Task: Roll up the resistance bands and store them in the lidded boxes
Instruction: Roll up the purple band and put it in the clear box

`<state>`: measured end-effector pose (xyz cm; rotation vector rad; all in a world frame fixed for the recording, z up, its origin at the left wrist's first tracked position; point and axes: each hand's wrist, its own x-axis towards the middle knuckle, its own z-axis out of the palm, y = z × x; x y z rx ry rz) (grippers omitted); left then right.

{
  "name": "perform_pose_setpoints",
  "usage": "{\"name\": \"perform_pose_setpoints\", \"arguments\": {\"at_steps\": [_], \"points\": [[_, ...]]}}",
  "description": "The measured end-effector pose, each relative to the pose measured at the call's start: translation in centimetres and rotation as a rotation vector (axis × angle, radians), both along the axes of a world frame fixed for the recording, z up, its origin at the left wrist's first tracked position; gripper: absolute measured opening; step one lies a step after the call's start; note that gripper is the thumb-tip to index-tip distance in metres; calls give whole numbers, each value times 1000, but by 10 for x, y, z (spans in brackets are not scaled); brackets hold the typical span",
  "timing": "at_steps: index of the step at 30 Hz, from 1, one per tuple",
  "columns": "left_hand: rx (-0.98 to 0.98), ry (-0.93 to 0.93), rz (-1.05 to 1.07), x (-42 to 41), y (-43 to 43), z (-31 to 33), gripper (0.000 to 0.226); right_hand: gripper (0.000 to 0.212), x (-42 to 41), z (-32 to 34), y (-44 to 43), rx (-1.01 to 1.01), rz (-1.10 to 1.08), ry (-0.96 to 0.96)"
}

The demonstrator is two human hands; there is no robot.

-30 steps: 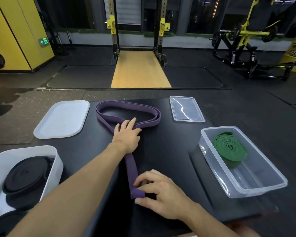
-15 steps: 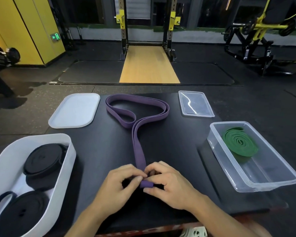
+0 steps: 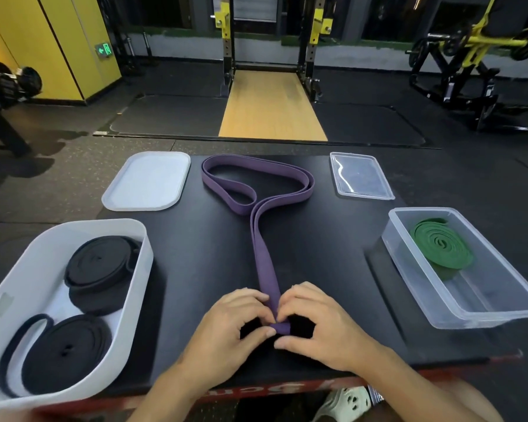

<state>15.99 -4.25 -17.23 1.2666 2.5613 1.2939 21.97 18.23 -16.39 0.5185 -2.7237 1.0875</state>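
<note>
- Both hands pinch the near end of the purple resistance band [image 3: 264, 263]. The left hand [image 3: 229, 327] and right hand [image 3: 320, 324] each curl fingertips and thumb onto the small first turn of the roll.
- The rest of the band runs straight away from the hands over the black tabletop [image 3: 195, 254], then opens into a loose double loop beyond them.
- Risk: the core is tiny and springy — a slack pinch would likely let it uncoil.
- Risk: the two layers look slightly offset ahead of the fingers, so uneven rolling could cone the coil.
- The clear box [image 3: 470, 312], right of the right hand, holds a green rolled band [image 3: 442, 248] and has room to spare.
</note>
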Motion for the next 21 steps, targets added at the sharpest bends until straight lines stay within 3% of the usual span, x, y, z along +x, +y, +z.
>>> {"name": "perform_pose_setpoints", "arguments": {"at_steps": [4, 10, 14, 21], "points": [[-49, 79, -8, 4, 1, -2, 12, 16, 5, -7, 1, -48, -45, -60], [-35, 108, 43, 18, 1, -1, 14, 18, 1, -7, 3, -72, -29, -116], [-62, 158, 6, 25, 0, 1, 28, 17, -3, -6, 3, -62, -29, -106], [-20, 359, 32, 20, 3, -3, 10, 19, 1, -10, 1, -27, -41, -75]]}}
